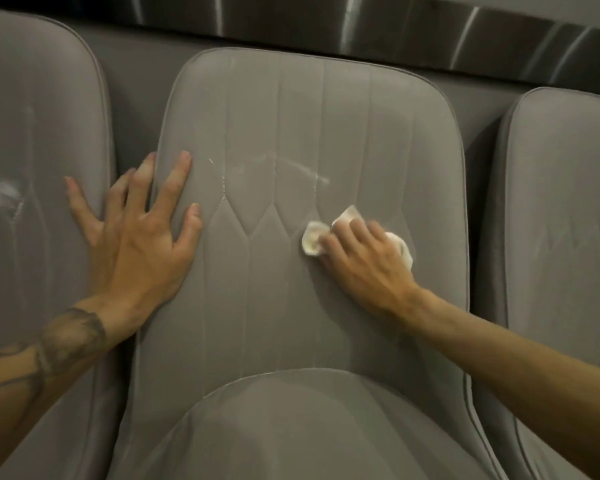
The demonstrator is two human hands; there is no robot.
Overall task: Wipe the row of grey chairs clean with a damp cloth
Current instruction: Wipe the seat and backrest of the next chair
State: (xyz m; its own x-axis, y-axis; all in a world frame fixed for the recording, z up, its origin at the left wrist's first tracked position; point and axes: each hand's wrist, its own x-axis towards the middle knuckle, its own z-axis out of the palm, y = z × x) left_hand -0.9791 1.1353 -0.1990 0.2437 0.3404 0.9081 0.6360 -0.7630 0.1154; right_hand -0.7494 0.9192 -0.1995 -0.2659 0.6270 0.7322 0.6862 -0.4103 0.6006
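Three grey upholstered chairs stand side by side. The middle chair [291,116] fills the view, its stitched backrest facing me and its seat [291,427] at the bottom. My right hand [364,261] presses a crumpled white cloth [311,241] against the backrest's right half, fingers closed over it. Whitish streaks [291,168] mark the fabric just above the cloth. My left hand [139,237] lies flat with fingers spread on the backrest's left edge, some fingers in the gap toward the left chair [32,133]. The right chair [568,202] is partly in view.
A grey wall panel [136,81] runs behind the chairs, topped by a shiny dark metal strip [361,32]. The left chair shows a pale smear [4,192] on its backrest. Narrow gaps separate the chairs.
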